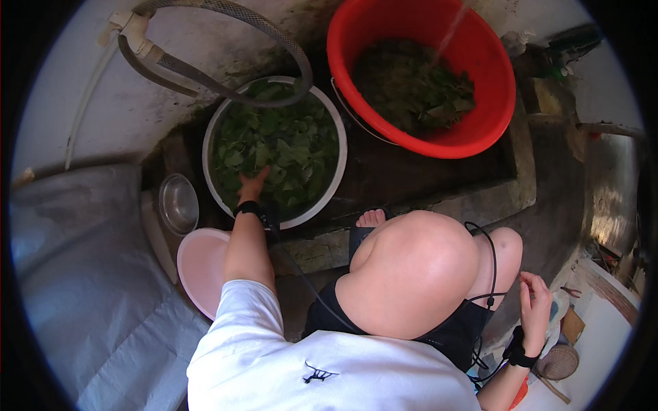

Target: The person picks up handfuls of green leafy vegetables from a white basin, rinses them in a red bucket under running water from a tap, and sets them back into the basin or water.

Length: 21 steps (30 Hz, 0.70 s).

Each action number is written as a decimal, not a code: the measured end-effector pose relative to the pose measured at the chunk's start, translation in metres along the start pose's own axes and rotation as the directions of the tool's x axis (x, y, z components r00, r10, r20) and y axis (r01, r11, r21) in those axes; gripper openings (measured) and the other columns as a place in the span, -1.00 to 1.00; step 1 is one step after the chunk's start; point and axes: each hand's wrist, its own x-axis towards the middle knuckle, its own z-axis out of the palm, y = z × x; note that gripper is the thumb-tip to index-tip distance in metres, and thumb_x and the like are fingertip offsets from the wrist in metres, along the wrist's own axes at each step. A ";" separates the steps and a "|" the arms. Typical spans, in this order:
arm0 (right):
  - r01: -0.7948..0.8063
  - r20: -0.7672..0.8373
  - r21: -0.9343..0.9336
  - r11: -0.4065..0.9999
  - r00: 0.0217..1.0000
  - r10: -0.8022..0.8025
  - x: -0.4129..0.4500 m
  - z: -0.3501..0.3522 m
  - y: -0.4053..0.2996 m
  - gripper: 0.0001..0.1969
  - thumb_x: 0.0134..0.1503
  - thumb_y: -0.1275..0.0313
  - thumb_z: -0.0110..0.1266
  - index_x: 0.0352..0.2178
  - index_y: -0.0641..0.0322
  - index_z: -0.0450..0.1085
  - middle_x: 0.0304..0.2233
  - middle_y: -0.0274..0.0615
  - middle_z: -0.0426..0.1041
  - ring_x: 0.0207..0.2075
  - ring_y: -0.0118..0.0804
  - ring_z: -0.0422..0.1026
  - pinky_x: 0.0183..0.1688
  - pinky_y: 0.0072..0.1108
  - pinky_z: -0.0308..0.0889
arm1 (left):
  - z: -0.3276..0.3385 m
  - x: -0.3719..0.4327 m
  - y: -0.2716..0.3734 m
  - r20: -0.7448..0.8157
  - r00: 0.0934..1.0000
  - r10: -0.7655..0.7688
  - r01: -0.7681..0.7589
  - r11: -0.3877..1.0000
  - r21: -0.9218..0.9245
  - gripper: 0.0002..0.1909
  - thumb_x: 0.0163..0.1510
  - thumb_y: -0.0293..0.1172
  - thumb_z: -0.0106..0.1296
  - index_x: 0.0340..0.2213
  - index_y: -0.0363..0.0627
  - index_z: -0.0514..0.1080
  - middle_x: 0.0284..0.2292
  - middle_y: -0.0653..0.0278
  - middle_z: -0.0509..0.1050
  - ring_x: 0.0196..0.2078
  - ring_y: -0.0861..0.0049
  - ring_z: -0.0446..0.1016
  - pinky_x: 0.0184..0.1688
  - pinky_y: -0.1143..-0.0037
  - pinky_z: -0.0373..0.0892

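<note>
My left hand reaches into a round, pale-rimmed basin and touches the green leafy vegetables floating in its water. Its thumb is spread from the fingers, and some fingertips are hidden among the leaves. Beside my right knee, my right hand hangs in the air with loosely bent fingers and nothing visible in it. A red plastic bucket stands beyond the basin to the right, tilted in view. Inside it lie more leafy greens, and a stream of water falls onto them.
A grey hose loops from a wall tap over the basin's far rim. Near my left arm are a pink basin and a metal bowl. Grey sheeting covers the left side. A raised concrete edge crosses before me; black cables hang by my knee.
</note>
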 end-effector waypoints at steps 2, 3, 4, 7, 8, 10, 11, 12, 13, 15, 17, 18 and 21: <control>-0.007 0.006 -0.002 1.000 1.000 0.007 0.000 -0.002 0.001 -0.87 0.03 0.63 -0.04 -0.34 0.45 0.37 -0.43 0.00 0.43 -0.42 -0.21 0.44 -0.32 -0.56 0.33 | 0.023 0.002 -0.015 0.188 0.981 -0.052 0.068 0.994 -0.082 0.10 -0.27 0.25 0.15 0.19 -0.08 -0.02 0.11 -0.08 0.16 0.12 0.03 0.17 0.07 0.24 0.19; -0.017 0.008 -0.008 1.000 1.000 0.017 -0.002 -0.003 0.002 -0.87 0.03 0.63 -0.04 -0.34 0.45 0.37 -0.43 0.00 0.43 -0.42 -0.20 0.44 -0.33 -0.56 0.33 | 0.032 -0.003 -0.015 0.258 0.964 -0.066 0.096 0.990 -0.104 0.10 -0.26 0.25 0.15 0.20 -0.05 -0.03 0.13 -0.06 0.14 0.13 0.05 0.17 0.07 0.25 0.19; -0.032 0.005 -0.022 0.999 0.999 0.032 -0.004 -0.004 0.002 -0.87 0.03 0.63 -0.04 -0.34 0.45 0.37 -0.43 0.00 0.43 -0.42 -0.20 0.44 -0.33 -0.56 0.33 | 0.043 -0.016 -0.003 0.433 0.901 0.042 0.011 0.993 -0.120 0.05 -0.26 0.20 0.17 0.17 -0.08 0.03 0.11 -0.02 0.19 0.11 0.11 0.21 0.06 0.30 0.21; -0.027 -0.001 -0.042 0.999 1.000 0.027 -0.006 -0.004 0.001 -0.86 0.02 0.64 -0.04 -0.34 0.46 0.37 -0.43 -0.01 0.43 -0.42 -0.20 0.44 -0.33 -0.57 0.33 | 0.055 -0.043 0.027 0.632 0.753 0.185 -0.200 0.979 -0.048 -0.14 -0.23 0.08 0.17 0.05 -0.14 0.22 0.02 0.02 0.31 0.04 0.18 0.30 0.01 0.37 0.27; -0.026 0.005 -0.052 0.998 1.000 0.027 -0.006 -0.004 0.000 -0.86 0.02 0.64 -0.04 -0.34 0.46 0.37 -0.43 0.00 0.43 -0.42 -0.20 0.44 -0.34 -0.57 0.33 | 0.057 -0.045 0.035 0.673 0.707 0.216 -0.333 0.942 0.047 -0.29 -0.20 0.00 0.16 -0.04 -0.17 0.34 -0.05 0.02 0.39 -0.01 0.18 0.36 -0.03 0.40 0.31; -0.022 0.010 -0.057 0.998 1.000 0.023 -0.004 -0.005 -0.002 -0.86 0.02 0.64 -0.05 -0.34 0.46 0.37 -0.43 0.00 0.43 -0.42 -0.20 0.44 -0.34 -0.57 0.33 | 0.061 -0.037 0.042 0.619 0.712 0.330 -0.535 0.827 0.175 -0.42 -0.19 -0.06 0.13 -0.17 -0.19 0.41 -0.13 -0.03 0.43 -0.07 0.13 0.39 -0.07 0.38 0.33; -0.026 0.006 -0.054 0.998 1.000 0.026 -0.003 -0.005 -0.003 -0.86 0.03 0.63 -0.05 -0.34 0.45 0.37 -0.43 0.00 0.42 -0.42 -0.19 0.43 -0.34 -0.56 0.32 | 0.064 -0.033 0.047 0.577 0.685 0.445 -0.687 0.659 0.307 -0.55 -0.18 -0.12 0.10 -0.29 -0.20 0.47 -0.21 -0.08 0.46 -0.12 0.08 0.43 -0.11 0.36 0.36; -0.015 0.010 -0.036 0.999 1.000 0.015 -0.001 -0.005 -0.004 -0.86 0.03 0.63 -0.05 -0.34 0.45 0.37 -0.43 0.00 0.42 -0.42 -0.19 0.43 -0.34 -0.56 0.32 | 0.059 -0.009 0.037 0.563 0.700 0.439 -0.677 0.661 0.325 -0.55 -0.18 -0.12 0.10 -0.29 -0.20 0.47 -0.21 -0.08 0.46 -0.12 0.08 0.43 -0.11 0.36 0.36; 0.009 0.020 -0.004 1.000 1.000 -0.009 0.003 -0.004 -0.002 -0.86 0.03 0.63 -0.05 -0.34 0.45 0.37 -0.43 0.00 0.42 -0.42 -0.19 0.43 -0.34 -0.56 0.32 | 0.042 0.021 0.022 0.443 0.737 0.511 -0.669 0.648 0.365 -0.60 -0.17 -0.15 0.07 -0.34 -0.20 0.48 -0.25 -0.13 0.46 -0.14 0.07 0.43 -0.13 0.33 0.37; -0.043 0.010 -0.020 0.999 0.999 0.043 -0.002 -0.005 0.002 -0.86 0.03 0.63 -0.05 -0.33 0.45 0.37 -0.42 -0.01 0.42 -0.42 -0.18 0.43 -0.33 -0.56 0.32 | 0.051 0.010 0.044 0.323 0.801 0.504 -0.595 0.731 0.334 -0.60 -0.16 -0.13 0.05 -0.36 -0.23 0.46 -0.28 -0.18 0.45 -0.16 0.05 0.43 -0.14 0.29 0.38; -0.089 0.013 -0.078 0.993 0.996 0.090 -0.007 -0.006 0.004 -0.86 0.05 0.61 -0.05 -0.32 0.44 0.37 -0.42 -0.05 0.43 -0.42 -0.24 0.42 -0.34 -0.58 0.31 | 0.008 -0.077 0.118 0.255 0.914 0.316 -0.377 0.895 0.240 -0.47 -0.16 -0.04 0.08 -0.30 -0.29 0.43 -0.23 -0.19 0.44 -0.16 0.03 0.44 -0.14 0.29 0.38; -0.057 0.028 -0.069 0.996 0.998 0.059 -0.004 -0.004 0.002 -0.85 0.06 0.59 -0.06 -0.31 0.44 0.37 -0.42 -0.09 0.43 -0.42 -0.30 0.40 -0.35 -0.60 0.29 | -0.006 -0.074 0.119 0.205 0.928 0.312 -0.360 0.895 0.264 -0.41 -0.16 0.01 0.08 -0.24 -0.29 0.39 -0.17 -0.19 0.39 -0.11 0.00 0.39 -0.12 0.26 0.36; -0.006 0.027 -0.046 0.999 1.000 0.008 0.001 -0.003 -0.002 -0.87 0.05 0.62 -0.05 -0.33 0.44 0.37 -0.42 -0.02 0.42 -0.42 -0.19 0.43 -0.32 -0.56 0.32 | 0.002 -0.063 0.135 0.116 0.936 0.332 -0.352 0.883 0.311 -0.19 -0.17 0.16 0.08 -0.05 -0.29 0.28 0.01 -0.20 0.25 0.04 -0.08 0.26 -0.06 0.18 0.31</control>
